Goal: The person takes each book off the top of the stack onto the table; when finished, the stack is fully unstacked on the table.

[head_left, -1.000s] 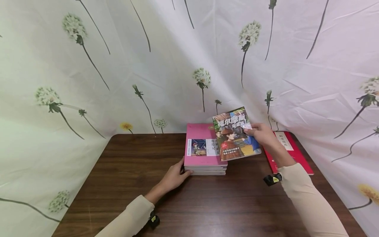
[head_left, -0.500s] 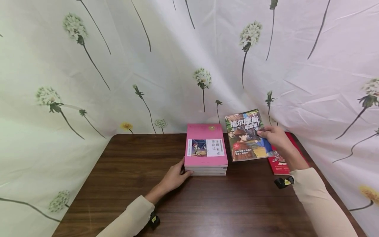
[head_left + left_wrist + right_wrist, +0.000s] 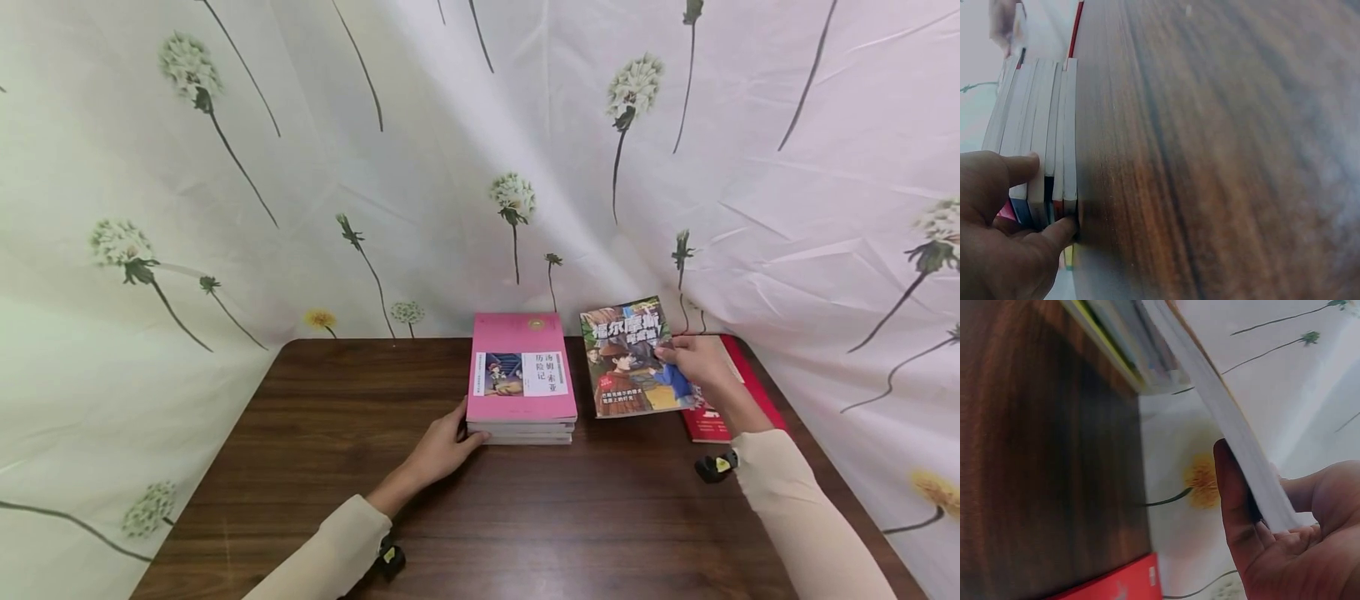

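My right hand [image 3: 705,367] holds a comic-style book [image 3: 633,358] by its right edge, thumb on the colourful cover. The right wrist view shows the book's white page edges [image 3: 1229,419] between thumb and fingers, lifted off the table. A stack of books [image 3: 517,432] with a pink book [image 3: 517,333] on top stands left of it. At the stack's front left corner, my left hand [image 3: 442,446] grips it low down. Its thumb and a finger touch the page edges and spines in the left wrist view. Partly covered by my right hand is a red book [image 3: 757,400].
All of this is on a dark wooden table [image 3: 360,392]. Behind it hangs a white cloth [image 3: 420,208] printed with dandelions, which also runs down both sides. The red book lies near the table's right edge.
My right hand has carried the comic-style book rightward from over the pink book, then lowered it a little, beside the stack. The left hand and the stack have stayed put.
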Demonstrator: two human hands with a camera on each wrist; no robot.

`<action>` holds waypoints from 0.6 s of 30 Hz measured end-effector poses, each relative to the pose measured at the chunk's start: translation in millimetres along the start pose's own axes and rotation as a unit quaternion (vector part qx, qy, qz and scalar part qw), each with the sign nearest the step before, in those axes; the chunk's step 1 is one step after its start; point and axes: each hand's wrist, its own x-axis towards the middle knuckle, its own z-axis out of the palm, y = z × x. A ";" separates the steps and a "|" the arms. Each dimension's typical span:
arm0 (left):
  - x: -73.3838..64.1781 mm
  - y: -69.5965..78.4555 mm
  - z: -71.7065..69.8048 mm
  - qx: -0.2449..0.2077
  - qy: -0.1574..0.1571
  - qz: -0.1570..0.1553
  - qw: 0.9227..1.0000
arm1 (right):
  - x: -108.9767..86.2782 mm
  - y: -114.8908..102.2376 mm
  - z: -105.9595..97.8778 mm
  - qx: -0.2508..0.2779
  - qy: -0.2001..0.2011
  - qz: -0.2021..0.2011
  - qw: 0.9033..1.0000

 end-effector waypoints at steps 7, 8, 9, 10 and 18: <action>-0.5 1.0 0.0 -0.004 -0.004 0.002 1.000 | 10.6 17.0 11.8 0.022 -0.029 0.020 0.999; -0.6 0.6 -0.1 -0.004 -0.005 0.001 1.000 | 12.3 18.8 13.8 0.023 -0.029 0.020 0.999; -0.6 0.3 -0.2 -0.004 -0.004 0.001 1.000 | 14.1 20.3 15.9 0.023 -0.029 0.022 0.999; -0.6 0.0 -0.4 -0.005 -0.005 0.000 1.000 | 16.1 22.0 18.5 0.022 -0.025 0.025 0.999; 0.5 -0.6 -0.5 -0.004 -0.007 0.003 1.000 | 30.8 38.2 37.0 0.030 -0.039 0.024 0.999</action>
